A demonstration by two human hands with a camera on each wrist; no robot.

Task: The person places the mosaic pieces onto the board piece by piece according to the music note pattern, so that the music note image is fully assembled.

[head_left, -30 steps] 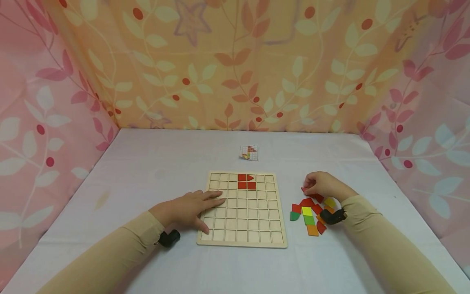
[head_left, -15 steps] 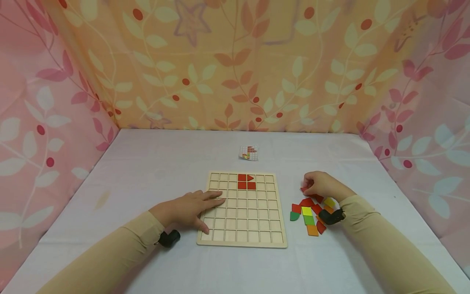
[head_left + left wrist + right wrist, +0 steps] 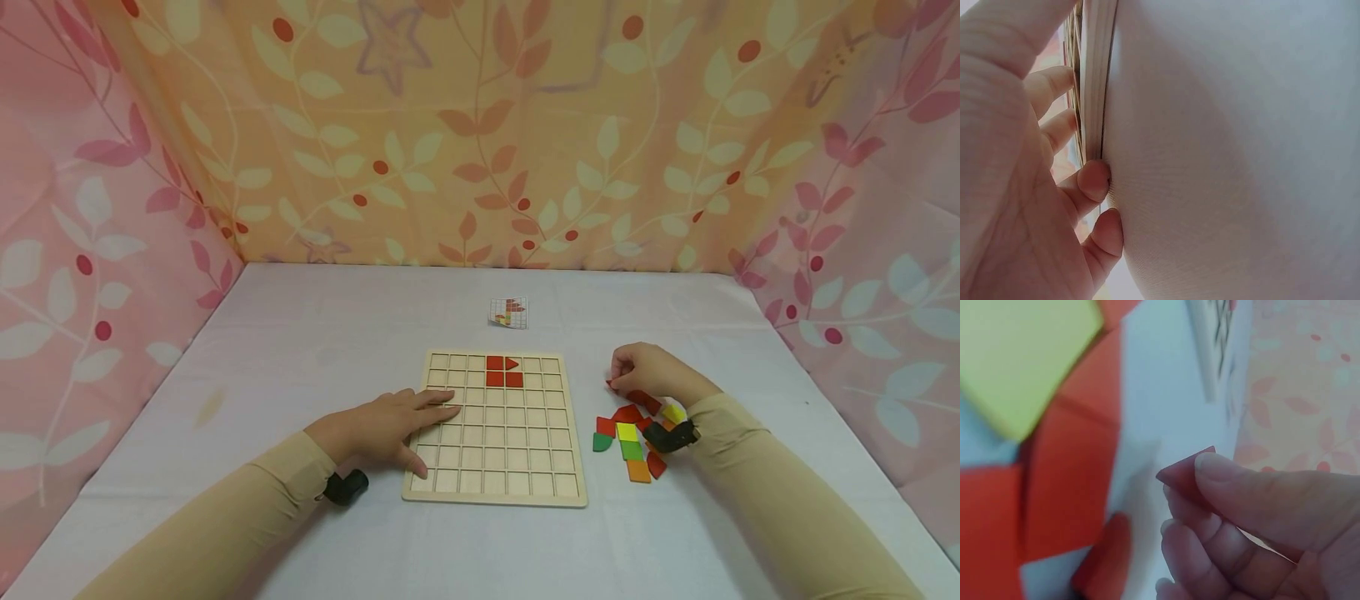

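A wooden grid board [image 3: 495, 497] lies mid-table, with red squares [image 3: 495, 378] and a red triangle [image 3: 512, 364] set in its far cells. My left hand [image 3: 390, 423] rests on the board's left side with fingers spread; in the left wrist view two fingertips touch the table beside the board edge [image 3: 1094, 81]. Right of the board, my right hand [image 3: 651, 369] pinches a small red tile [image 3: 1185, 475] between thumb and fingers, its corner seen in the right wrist view. The tile's full shape is partly hidden by the thumb.
Right of the board lie several loose tiles: a green quarter-round [image 3: 602, 442], a yellow square [image 3: 626, 432], a light green one [image 3: 631, 450], an orange one [image 3: 639, 471] and red pieces [image 3: 627, 413]. A small printed pattern card [image 3: 508, 312] lies beyond the board.
My right hand has moved slightly left and away from me, lifting the red tile a little from the pile. My left hand and the board have stayed put.
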